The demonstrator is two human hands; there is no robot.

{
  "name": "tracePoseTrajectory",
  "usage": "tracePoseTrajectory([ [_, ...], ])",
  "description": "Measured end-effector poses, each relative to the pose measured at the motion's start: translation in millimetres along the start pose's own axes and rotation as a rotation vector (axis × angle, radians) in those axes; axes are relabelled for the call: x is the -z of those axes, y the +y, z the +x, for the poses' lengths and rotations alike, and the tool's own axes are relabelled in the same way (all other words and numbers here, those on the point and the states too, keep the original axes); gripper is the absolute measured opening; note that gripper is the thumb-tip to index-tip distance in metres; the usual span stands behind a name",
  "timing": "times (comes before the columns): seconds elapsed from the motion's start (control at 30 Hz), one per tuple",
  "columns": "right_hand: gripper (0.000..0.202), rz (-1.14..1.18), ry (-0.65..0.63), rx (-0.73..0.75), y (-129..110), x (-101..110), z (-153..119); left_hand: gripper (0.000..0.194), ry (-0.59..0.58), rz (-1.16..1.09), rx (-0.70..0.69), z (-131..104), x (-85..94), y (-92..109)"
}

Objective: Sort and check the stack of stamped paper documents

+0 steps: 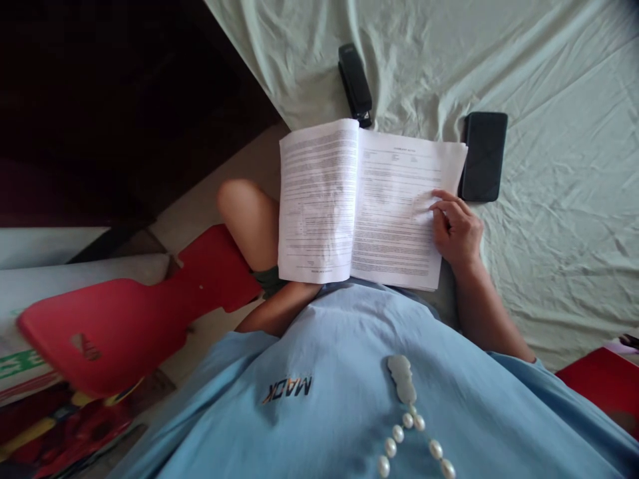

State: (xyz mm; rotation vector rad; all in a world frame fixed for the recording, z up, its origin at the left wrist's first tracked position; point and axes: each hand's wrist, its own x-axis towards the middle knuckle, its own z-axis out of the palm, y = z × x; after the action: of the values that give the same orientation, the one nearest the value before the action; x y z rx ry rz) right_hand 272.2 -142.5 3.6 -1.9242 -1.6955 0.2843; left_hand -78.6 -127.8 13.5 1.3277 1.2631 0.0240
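Note:
A thick sheaf of printed pages (394, 219) lies spread open across my lap, its left pages curling up from the middle fold. At the right-hand page's outer edge is my right hand (458, 229), fingers bent and closed on the paper, which puckers at the fingertips. Of my left arm only the forearm (282, 307) shows; it runs under the lower left of the sheaf, and the hand is hidden there. A black stapler (355, 83) lies just beyond the top of the pages. To the right, beside the page edge, rests a dark-screened phone (485, 156).
A wrinkled pale green sheet (564, 199) covers the surface ahead and to the right. On the left stands a red chair (134, 313), near my bare knee (244, 206). Dark furniture (124, 100) fills the upper left. A red object (606, 382) shows at the lower right.

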Motion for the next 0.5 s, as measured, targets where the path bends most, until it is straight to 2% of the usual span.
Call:
tracePoseTrajectory([
  [0.17,0.020,0.036,0.091,-0.002,2.9,-2.5,0.2,0.115,0.024,-0.020,0.053,8.8,-3.2,-4.6],
  [0.4,0.018,0.044,0.112,-0.011,1.8,-3.0,0.1,0.108,0.012,-0.002,0.047,11.1,-3.2,-13.3],
  [0.5,0.018,0.041,0.099,-0.034,1.3,-2.8,-0.1,0.106,0.016,0.009,-0.005,14.3,-3.7,-16.9],
])
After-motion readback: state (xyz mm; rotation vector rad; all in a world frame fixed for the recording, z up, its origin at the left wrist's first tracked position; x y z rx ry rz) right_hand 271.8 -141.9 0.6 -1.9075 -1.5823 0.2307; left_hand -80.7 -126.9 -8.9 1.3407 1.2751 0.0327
